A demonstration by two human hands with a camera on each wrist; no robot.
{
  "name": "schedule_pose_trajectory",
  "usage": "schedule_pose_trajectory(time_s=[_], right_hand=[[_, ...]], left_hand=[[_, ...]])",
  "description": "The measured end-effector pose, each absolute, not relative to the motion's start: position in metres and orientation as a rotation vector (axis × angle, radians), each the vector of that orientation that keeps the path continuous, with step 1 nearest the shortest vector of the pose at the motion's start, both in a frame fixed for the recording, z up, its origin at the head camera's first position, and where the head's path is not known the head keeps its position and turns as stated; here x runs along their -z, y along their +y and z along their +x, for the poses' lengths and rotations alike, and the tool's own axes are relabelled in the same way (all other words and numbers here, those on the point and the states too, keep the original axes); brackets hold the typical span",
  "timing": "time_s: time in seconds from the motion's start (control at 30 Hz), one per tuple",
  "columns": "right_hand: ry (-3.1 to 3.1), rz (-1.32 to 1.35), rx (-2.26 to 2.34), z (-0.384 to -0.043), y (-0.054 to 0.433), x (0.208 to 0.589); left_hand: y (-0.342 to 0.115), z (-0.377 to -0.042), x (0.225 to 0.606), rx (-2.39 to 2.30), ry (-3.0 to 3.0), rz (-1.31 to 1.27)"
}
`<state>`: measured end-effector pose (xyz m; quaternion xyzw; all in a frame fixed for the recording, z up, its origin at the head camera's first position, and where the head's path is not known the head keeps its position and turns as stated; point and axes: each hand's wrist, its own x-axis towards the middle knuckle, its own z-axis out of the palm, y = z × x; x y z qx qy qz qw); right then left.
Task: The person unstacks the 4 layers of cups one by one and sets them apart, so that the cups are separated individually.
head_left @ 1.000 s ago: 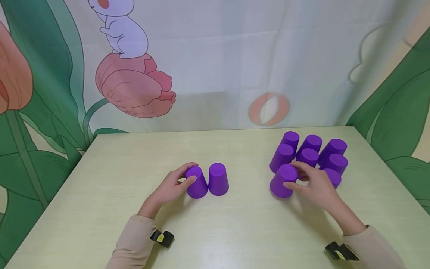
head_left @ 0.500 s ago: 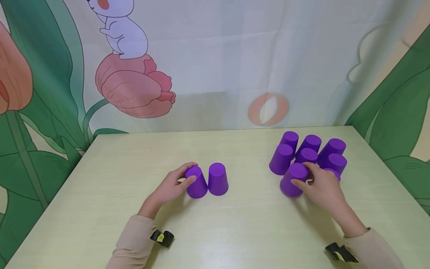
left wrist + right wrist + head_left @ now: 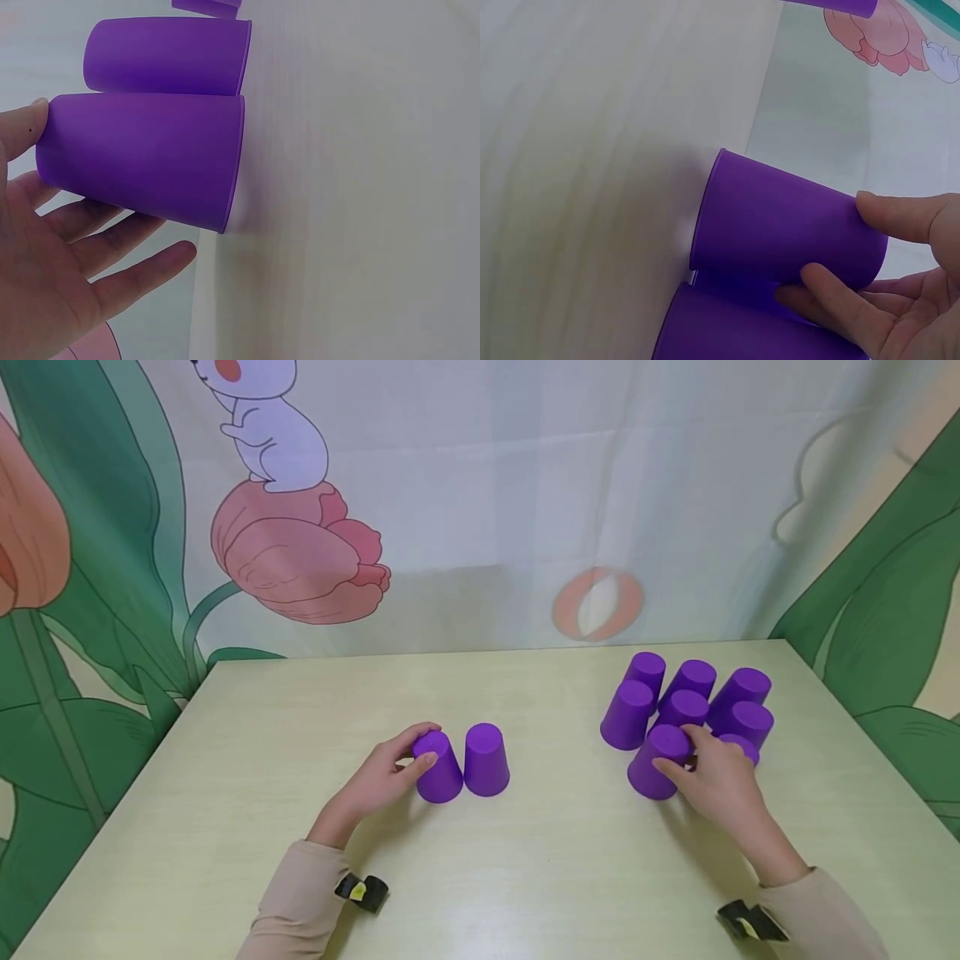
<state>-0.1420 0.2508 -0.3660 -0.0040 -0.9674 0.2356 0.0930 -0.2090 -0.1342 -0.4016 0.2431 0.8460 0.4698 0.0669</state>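
On the left side of the table, my left hand [image 3: 381, 781] holds an upside-down purple cup [image 3: 438, 768] near its top, thumb in front and fingers behind. A second upturned purple cup [image 3: 487, 762] stands close against its right side. To the right, my right hand [image 3: 723, 785] pinches another upturned purple cup [image 3: 656, 764] between thumb and fingers at the front of a cluster. In the right wrist view this gripped cup [image 3: 780, 225] has its rim down at the tabletop, with a neighbouring cup [image 3: 735, 330] right beside it. The right hand partly hides a cup behind it.
Several more upturned purple cups [image 3: 628, 717] stand in close rows at the right rear of the pale wooden table [image 3: 480, 877]. Behind the table's far edge hangs a printed cloth [image 3: 480, 510]. A black wrist device [image 3: 362, 892] sits on the left sleeve.
My right hand has shifted its cup a little to the right, close in front of the cluster, and is now almost still. The left hand and its two cups have not moved.
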Motion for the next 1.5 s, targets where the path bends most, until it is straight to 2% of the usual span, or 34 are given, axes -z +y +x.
schedule_pose_trajectory(time_s=[0.4,0.83,1.5], right_hand=[[-2.765,0.032,-0.680,-0.137,0.248,0.359],[-2.623,0.159,-0.785,-0.134,0.227,0.339],[-2.675,0.567,-1.011,-0.176,0.162,0.358]], left_hand=[[-0.132,-0.203,0.392,-1.416,2.534,0.746],[-0.135,-0.209,0.401,-1.429,2.534,0.757],[-0.136,-0.209,0.401,-1.434,2.524,0.752]])
